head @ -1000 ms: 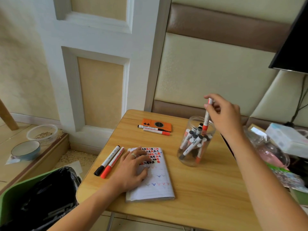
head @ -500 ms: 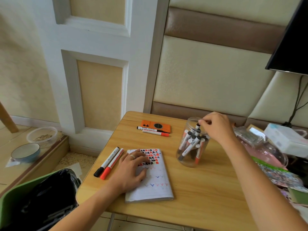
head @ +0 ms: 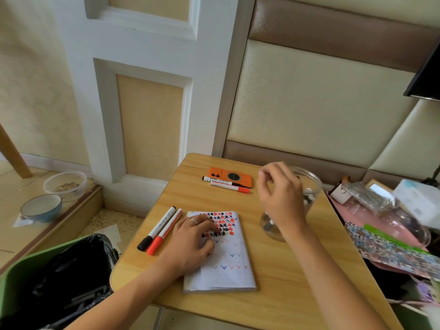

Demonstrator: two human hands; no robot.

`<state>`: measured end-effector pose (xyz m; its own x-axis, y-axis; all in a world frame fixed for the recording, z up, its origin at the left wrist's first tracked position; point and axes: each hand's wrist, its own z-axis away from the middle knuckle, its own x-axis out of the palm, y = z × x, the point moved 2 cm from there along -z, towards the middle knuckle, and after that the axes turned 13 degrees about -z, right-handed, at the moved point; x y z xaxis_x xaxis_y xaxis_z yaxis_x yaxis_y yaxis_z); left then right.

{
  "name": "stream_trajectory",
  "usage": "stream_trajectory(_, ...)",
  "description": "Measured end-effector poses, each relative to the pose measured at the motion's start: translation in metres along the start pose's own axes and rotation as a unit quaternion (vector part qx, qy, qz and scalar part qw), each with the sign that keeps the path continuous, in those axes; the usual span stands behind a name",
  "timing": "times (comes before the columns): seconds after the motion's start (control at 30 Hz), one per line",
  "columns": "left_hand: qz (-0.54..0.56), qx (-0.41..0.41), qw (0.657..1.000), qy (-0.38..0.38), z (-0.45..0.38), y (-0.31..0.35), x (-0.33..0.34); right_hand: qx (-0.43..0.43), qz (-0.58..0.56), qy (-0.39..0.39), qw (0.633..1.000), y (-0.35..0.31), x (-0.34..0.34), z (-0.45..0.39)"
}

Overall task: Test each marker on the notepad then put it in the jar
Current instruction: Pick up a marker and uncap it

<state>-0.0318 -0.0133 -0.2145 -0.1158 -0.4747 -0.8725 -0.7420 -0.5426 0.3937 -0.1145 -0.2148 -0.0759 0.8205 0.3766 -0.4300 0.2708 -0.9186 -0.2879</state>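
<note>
While the jar (head: 307, 186) stands at the table's (head: 297, 282) right side, partly hidden behind the right hand (head: 281, 198), that hand hangs loosely curled and holds nothing. The left hand (head: 190, 244) lies flat on the notepad (head: 228, 270), likely to steady it. Four markers wait: a pair (head: 162, 227) just left, and a pair (head: 226, 184) by an orange case (head: 229, 177).

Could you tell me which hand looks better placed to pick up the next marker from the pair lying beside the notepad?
Probably the right hand: it hovers empty, while the left hand rests on the notepad.
</note>
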Motion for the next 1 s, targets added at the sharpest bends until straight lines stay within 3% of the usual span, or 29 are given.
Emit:
stream_trajectory(0.1,0.021,-0.011,1.0,0.007,-0.002,0.001,-0.001,0.102,-0.033,-0.118,0.987,0.016,0.047,0.015)
stream_trajectory(0.23,0.043,-0.023,0.999,0.011,-0.004,0.0,-0.002,0.259,-0.066,-0.268,0.926,0.05,0.099,0.028)
stream_trajectory(0.47,0.036,-0.022,0.999,0.006,-0.005,-0.001,-0.001,0.284,0.051,-0.22,0.932,0.092,0.128,0.023)
stream_trajectory(0.8,-0.036,0.046,0.998,0.034,-0.002,0.008,-0.003,0.267,0.112,-0.261,0.921,0.103,0.135,0.027)
stream_trajectory(1.0,-0.006,0.034,0.998,0.06,0.002,0.009,-0.006,0.273,0.017,-0.187,0.944,0.06,0.113,0.038)
